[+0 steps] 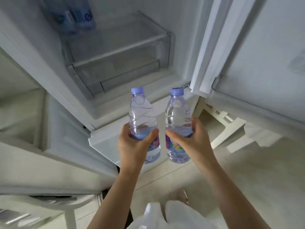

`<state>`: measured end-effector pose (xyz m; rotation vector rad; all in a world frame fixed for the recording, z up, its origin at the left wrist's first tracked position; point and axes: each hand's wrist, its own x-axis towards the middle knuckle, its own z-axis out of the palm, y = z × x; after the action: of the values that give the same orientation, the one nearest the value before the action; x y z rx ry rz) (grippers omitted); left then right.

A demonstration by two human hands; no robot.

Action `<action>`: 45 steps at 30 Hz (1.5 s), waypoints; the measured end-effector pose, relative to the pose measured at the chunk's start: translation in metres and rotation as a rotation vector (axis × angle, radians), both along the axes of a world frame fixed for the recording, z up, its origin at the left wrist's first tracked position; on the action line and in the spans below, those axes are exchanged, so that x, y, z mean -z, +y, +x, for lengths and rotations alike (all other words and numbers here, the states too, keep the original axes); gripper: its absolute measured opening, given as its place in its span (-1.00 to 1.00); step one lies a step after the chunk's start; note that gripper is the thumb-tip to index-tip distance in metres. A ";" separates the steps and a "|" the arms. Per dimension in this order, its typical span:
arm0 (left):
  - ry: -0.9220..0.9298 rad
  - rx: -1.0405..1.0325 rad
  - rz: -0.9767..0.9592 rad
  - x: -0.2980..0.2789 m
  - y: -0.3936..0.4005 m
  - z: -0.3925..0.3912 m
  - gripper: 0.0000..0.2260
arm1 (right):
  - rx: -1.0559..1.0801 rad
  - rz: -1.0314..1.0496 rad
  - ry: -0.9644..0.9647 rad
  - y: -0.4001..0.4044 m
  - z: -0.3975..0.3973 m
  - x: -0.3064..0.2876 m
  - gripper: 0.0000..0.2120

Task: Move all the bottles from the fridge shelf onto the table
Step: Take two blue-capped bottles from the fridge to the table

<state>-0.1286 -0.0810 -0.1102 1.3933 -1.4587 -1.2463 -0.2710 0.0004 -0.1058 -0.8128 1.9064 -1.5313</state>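
Observation:
My left hand (134, 144) grips a clear water bottle with a lilac cap (142, 113) around its labelled middle. A second bottle of the same kind (177, 113) is held the same way in my right hand (191, 141). Both bottles stand upright, side by side, in front of the open fridge and above the floor. On a fridge shelf (115, 52) at the upper left, more blue-labelled bottles (74, 17) show, blurred. The table is not in view.
The open fridge compartment holds a clear drawer (118, 75) below the shelf. The fridge door (264, 55) stands open on the right, another white door panel (41, 129) on the left. Pale tiled floor (247, 171) lies below my arms.

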 end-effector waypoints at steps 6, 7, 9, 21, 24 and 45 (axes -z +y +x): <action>-0.112 0.184 0.097 0.032 0.074 -0.011 -0.46 | 0.171 0.167 0.001 0.103 0.000 0.029 -0.46; -0.131 0.221 0.108 0.037 0.087 -0.014 -0.43 | 0.196 0.201 0.009 0.119 -0.001 0.032 -0.45; -0.183 0.297 0.116 0.046 0.115 -0.024 -0.46 | 0.257 0.259 0.012 0.154 -0.005 0.039 -0.43; -0.258 0.663 0.145 0.077 0.322 -0.112 -0.30 | 0.552 0.332 -0.138 0.393 -0.040 0.058 -0.41; -0.259 0.740 0.170 0.086 0.367 -0.135 -0.31 | 0.609 0.355 -0.140 0.445 -0.056 0.059 -0.40; -0.333 1.078 -0.031 0.096 0.432 -0.419 -0.15 | 0.878 0.354 -0.209 0.524 -0.298 0.086 -0.40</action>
<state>-0.5471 0.3515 -0.2063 0.7616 -2.6180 -1.6130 -0.5688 0.5241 -0.1914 0.3976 2.4011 -1.5472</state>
